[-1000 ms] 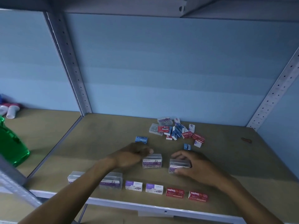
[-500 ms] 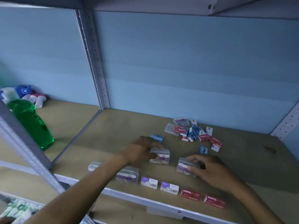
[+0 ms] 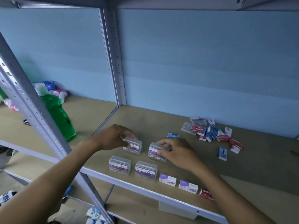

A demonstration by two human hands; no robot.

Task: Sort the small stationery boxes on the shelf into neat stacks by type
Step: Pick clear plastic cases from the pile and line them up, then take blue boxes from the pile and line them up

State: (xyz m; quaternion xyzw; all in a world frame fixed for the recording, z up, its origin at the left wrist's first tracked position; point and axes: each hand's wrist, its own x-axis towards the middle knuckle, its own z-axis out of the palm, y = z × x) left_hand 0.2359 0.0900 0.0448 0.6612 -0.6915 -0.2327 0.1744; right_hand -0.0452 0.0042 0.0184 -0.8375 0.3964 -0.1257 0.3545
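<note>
Head view: the left hand [image 3: 111, 137] sits at the centre of the frame, its fingers [image 3: 129, 135] curled over the top of a clear paper-clip box [image 3: 133, 147] with a purple label, holding it on the brown shelf [image 3: 145, 120]. Just right of it, the right hand [image 3: 176, 152] has its fingers curled round a second clear paper-clip box [image 3: 156, 153], thumb on the near face, the box tilted a little. The two held boxes are near each other but apart.

Below them, towards the lower centre, two more clear paper-clip boxes [image 3: 120, 165] stand side by side along the shelf's front edge. To their right in the same row lie two white-and-purple boxes [image 3: 167, 179] and a red staples box [image 3: 206, 194], partly hidden by the right forearm.

In the right middle of the frame lies a loose pile of small boxes [image 3: 208, 130], red, blue, white and clear, jumbled together. A single blue box [image 3: 173, 135] lies just above the right hand, and another blue box [image 3: 223, 153] stands alone below the pile.

At the left of the frame, beyond the grey upright post [image 3: 114, 62], a green bottle [image 3: 56, 113] stands on the neighbouring shelf bay.
</note>
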